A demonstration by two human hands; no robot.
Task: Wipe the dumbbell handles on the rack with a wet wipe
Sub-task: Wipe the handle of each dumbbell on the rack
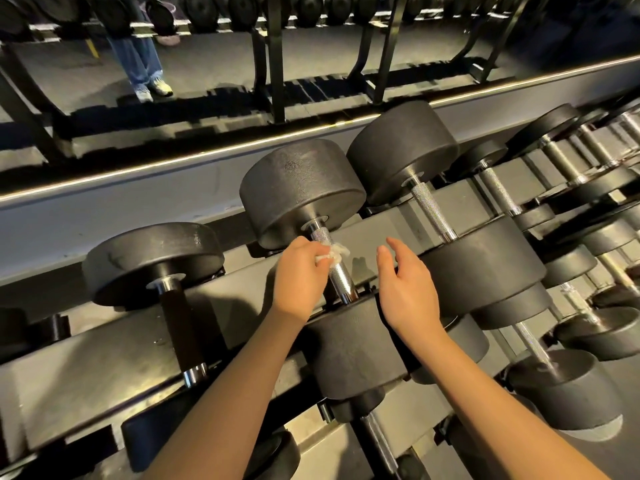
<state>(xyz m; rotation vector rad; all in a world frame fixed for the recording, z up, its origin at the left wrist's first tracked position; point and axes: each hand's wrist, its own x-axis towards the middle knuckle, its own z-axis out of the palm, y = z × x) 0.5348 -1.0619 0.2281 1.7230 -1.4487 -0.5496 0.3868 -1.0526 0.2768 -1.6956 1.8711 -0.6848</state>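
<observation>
While the left hand (299, 275) curls its fingers round a crumpled white wet wipe (330, 252), the wipe is pressed onto the upper part of a knurled chrome handle (341, 282). That handle belongs to the middle black dumbbell (301, 188), lying tilted on the dark rack (104, 368), far head up, near head under the wrists.

Right hand (407, 289): fingers relaxed and spread, holding nothing, just right of the handle, not touching it.

Next dumbbell to the right (401, 150) has a bare knurled handle (433, 213). The left neighbour (152, 258) has a dark handle (178, 327). Smaller dumbbells (554, 157) run off to the far right, and more sit on a lower tier, near right.

Far left, top: legs in jeans (138, 57) and sneakers on the floor.
</observation>
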